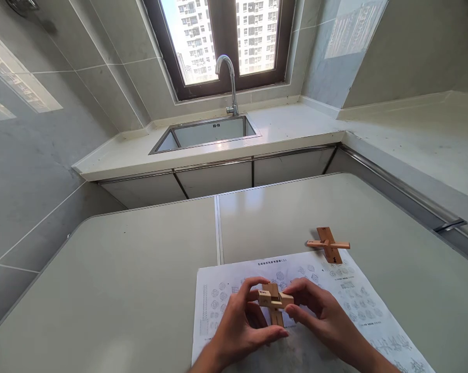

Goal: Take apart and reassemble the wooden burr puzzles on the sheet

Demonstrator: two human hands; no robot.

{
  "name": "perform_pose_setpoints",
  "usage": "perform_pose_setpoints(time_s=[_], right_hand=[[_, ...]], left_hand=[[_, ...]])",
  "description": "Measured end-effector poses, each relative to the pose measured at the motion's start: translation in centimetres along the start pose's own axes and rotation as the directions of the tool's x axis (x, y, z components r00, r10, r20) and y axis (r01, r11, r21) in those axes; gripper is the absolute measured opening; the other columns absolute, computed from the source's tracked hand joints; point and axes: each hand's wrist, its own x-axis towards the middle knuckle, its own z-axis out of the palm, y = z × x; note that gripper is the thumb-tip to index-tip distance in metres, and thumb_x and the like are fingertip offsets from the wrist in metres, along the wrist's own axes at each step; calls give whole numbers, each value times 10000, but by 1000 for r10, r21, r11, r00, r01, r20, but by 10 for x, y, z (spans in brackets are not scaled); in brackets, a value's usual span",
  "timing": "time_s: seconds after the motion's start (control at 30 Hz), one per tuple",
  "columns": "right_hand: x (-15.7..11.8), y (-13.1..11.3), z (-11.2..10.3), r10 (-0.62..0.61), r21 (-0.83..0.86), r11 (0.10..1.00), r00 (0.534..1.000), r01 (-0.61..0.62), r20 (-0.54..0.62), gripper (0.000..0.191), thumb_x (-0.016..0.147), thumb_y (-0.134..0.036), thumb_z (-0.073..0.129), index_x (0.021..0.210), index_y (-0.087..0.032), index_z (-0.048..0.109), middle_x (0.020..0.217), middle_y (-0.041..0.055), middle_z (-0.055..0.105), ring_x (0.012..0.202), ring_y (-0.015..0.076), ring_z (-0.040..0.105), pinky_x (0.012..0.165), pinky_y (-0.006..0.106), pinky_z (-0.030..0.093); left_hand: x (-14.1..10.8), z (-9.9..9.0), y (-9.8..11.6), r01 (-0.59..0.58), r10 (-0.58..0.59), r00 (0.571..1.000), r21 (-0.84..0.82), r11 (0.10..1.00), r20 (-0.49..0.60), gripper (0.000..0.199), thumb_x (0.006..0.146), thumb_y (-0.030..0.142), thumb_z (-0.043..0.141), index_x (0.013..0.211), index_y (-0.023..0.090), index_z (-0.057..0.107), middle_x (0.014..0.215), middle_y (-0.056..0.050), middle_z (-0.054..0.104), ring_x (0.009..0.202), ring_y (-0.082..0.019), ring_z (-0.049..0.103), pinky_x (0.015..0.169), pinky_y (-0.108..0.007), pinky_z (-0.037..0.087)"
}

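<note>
Over a printed diagram sheet [214, 280], a small wooden interlocking puzzle [273, 299] of crossed pale and darker brown blocks is held between both hands. My left hand [243, 321] curls around its left side, index finger at the top and thumb low by the bottom block. From the right, my right hand [321, 313] pinches the end of the pale crosswise block between thumb and fingers. Past the sheet's upper right edge lies another crossed wooden piece [329, 244], a flat brown slat with a thin stick across it, touched by neither hand.
The sheet lies on a pale folding table [140, 280] with a seam [218, 228] down its middle. Beyond the table's far edge are a white counter [288, 124], a sink [210, 135] and a curved faucet [231, 85] below a window. Tiled wall [35, 155] borders the left side.
</note>
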Motion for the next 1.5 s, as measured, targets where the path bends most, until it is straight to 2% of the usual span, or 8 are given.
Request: perform_pose_setpoints(time_s=[0.37, 0.6, 1.17, 1.5], right_hand=[[0, -4, 2, 22, 9, 1000, 1000, -22, 12, 343, 924, -550, 761, 1002, -220, 708, 976, 89, 794, 942, 282, 774, 856, 378, 626], [0, -6, 1, 38, 11, 999, 999, -39, 21, 357, 918, -562, 760, 1002, -220, 702, 948, 86, 791, 912, 278, 771, 828, 376, 625], [0, -8, 2, 76, 41, 996, 997, -77, 35, 373, 926, -576, 750, 993, -213, 695, 880, 52, 757, 838, 236, 729, 791, 342, 592], [-1, -5, 3, 87, 86, 992, 996, -87, 14, 367, 908, -572, 772, 977, -217, 709, 836, 40, 730, 793, 222, 698, 767, 334, 585]], left_hand=[[-1, -1, 0, -13, 13, 999, -25, 1000, 36, 744, 726, 309, 957, 1322, 254, 516, 1031, -60, 787, 556, -105, 683, 501, -190, 487], [0, -2, 0, -50, 51, 998, -33, 998, 44, 732, 721, 324, 960, 1306, 251, 527, 960, -38, 767, 572, -101, 652, 517, -193, 457], [0, -1, -1, -46, 49, 998, -54, 997, 42, 727, 705, 318, 966, 1299, 259, 550, 951, -21, 723, 575, -69, 565, 538, -179, 432], [1, -1, 9, 3, -1, 999, -54, 999, 47, 722, 694, 307, 974, 1279, 260, 555, 897, 11, 729, 571, -69, 539, 548, -181, 410]])
